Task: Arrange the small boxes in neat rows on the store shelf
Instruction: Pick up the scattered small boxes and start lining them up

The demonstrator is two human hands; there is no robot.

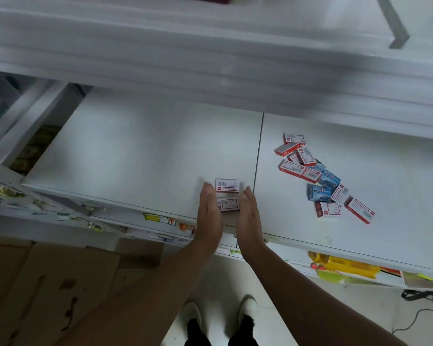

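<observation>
Two small red-and-white boxes lie one behind the other near the front of the white shelf (135, 151): a far box (226, 186) and a near box (227, 205). My left hand (209, 216) is flat against their left side, fingers straight. My right hand (248, 217) is flat against their right side. Both palms face inward with the boxes between them. A loose heap of red-and-white boxes (298, 166) and blue boxes (326, 182) lies scattered on the shelf's right panel, apart from my hands.
An upper shelf edge (210, 58) overhangs the back. A seam (259, 151) splits the shelf into two panels. Cardboard cartons (48, 283) stand on the floor at lower left. Yellow packets (345, 267) sit on a lower shelf at right. Cables (423, 295) lie on the floor.
</observation>
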